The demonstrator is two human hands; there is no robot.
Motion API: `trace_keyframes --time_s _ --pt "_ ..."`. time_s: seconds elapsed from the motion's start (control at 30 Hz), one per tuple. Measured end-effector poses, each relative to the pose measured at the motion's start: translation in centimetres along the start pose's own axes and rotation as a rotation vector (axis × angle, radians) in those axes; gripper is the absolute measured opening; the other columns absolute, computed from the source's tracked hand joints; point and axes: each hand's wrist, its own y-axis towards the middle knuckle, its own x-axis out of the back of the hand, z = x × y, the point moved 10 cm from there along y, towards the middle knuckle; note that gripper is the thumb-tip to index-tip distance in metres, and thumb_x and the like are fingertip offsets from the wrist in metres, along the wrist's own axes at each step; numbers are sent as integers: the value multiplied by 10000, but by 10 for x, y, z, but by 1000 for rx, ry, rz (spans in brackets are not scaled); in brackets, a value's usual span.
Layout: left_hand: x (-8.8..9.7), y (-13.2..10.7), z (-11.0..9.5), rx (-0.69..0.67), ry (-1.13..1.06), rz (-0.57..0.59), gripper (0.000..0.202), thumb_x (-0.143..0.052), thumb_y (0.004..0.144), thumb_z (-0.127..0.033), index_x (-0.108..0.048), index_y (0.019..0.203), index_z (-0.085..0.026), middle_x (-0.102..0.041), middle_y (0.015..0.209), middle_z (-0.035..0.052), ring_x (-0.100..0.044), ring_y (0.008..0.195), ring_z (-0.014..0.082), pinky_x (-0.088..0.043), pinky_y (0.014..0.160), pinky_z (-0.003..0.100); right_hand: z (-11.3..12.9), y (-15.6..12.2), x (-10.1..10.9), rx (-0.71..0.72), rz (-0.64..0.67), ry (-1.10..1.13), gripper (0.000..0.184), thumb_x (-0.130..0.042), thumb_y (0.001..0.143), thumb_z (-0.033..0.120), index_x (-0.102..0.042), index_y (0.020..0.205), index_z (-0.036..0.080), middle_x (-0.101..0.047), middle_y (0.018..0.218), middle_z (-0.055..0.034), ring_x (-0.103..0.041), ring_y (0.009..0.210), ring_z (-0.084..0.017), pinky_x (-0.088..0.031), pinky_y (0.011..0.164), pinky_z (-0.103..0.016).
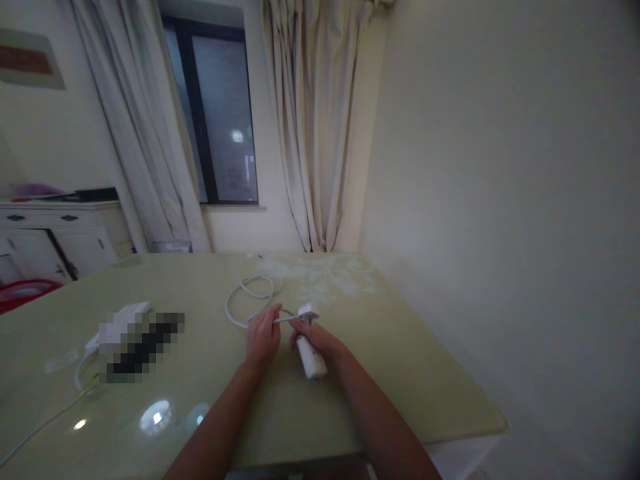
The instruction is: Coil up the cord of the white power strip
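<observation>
A white power strip (pixel 311 360) lies under my right hand (pixel 320 337), its near end poking out toward me. My right hand's fingers are wrapped round its middle. At the strip's far end sits a white block, perhaps a plug (pixel 308 311); how it joins the strip is hard to make out. Just to the left, my left hand (pixel 264 337) is closed on a white cable (pixel 285 319), which runs across toward the block. The rest of that cable lies in loose loops on the table beyond my left hand.
The pale green table (pixel 400 373) has a wall along its right side. On the left lie a white device (pixel 123 327) and a dark object (pixel 145 350), both pixelated, with a thin cable (pixel 47 421) trailing off. Behind are curtains (pixel 320 120) and a window (pixel 225 120).
</observation>
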Motion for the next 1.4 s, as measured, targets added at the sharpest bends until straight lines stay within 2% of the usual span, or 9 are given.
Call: trace_keyframes --time_s 0.1,0.2,0.33,0.43,0.6,0.9,1.03,1.17,1.4 --pt "-7 2 -2 4 39 31 295 -423 989 -297 -676 1091 -187 -750 1021 127 -696 959 268 -507 881 393 8 -4 7 19 38 227 543 -633 812 592 -559 1198 218 -663 735 11 -512 471 -117 -373 459 -222" --pt "-6 5 4 67 27 37 298 -430 986 -330 -674 1082 -191 -752 1033 130 -699 968 278 -511 880 402 24 -9 9 42 100 463 501 -612 777 488 -547 1180 198 -705 837 -25 -575 468 -132 -408 436 -229" --pt "-1 6 11 155 -98 60 307 -417 975 -343 -662 1100 -205 -752 1047 113 -707 951 267 -517 847 381 45 -24 1 64 245 720 471 -505 797 394 -604 1179 138 -718 1113 -125 -650 624 -131 -487 526 -217" --pt "-8 2 8 213 -221 141 313 -430 966 -396 -661 1077 -217 -749 899 71 -702 799 236 -506 733 331 50 -33 10 140 208 822 479 -453 855 384 -614 1228 131 -726 1119 -131 -640 683 -124 -516 612 -218" --pt "-29 -5 -8 250 -421 278 357 -461 953 -495 -659 1022 -206 -623 649 -11 -561 574 163 -411 576 258 44 -35 26 251 78 818 378 -506 920 370 -660 1186 150 -749 1038 -113 -673 781 -151 -540 733 -264" --pt "-33 0 1 405 -666 310 488 -581 854 -636 -691 856 -160 -558 645 -10 -468 586 125 -346 541 233 62 -37 11 340 170 799 357 -679 860 323 -649 1203 229 -736 1147 -52 -681 980 -154 -538 859 -271" --pt "-35 -4 4 493 -744 329 508 -591 836 -656 -675 868 -156 -464 576 -44 -374 525 102 -285 489 226 56 -37 8 286 164 740 360 -748 801 343 -663 1140 256 -736 1132 -40 -674 997 -158 -532 846 -274" --pt "-39 -7 3 517 -810 378 515 -595 816 -671 -635 826 -157 -401 567 -60 -318 508 89 -235 469 217 48 -41 8 177 145 627 445 -819 722 250 -680 1143 212 -755 1034 -52 -690 954 -164 -509 908 -305" --pt "-48 -15 9 604 -884 446 519 -591 801 -681 -572 741 -166 -299 522 -94 -239 471 73 -172 461 213 51 -41 6 180 178 549 389 -846 653 162 -756 1031 190 -762 884 -13 -692 851 -132 -475 920 -286"
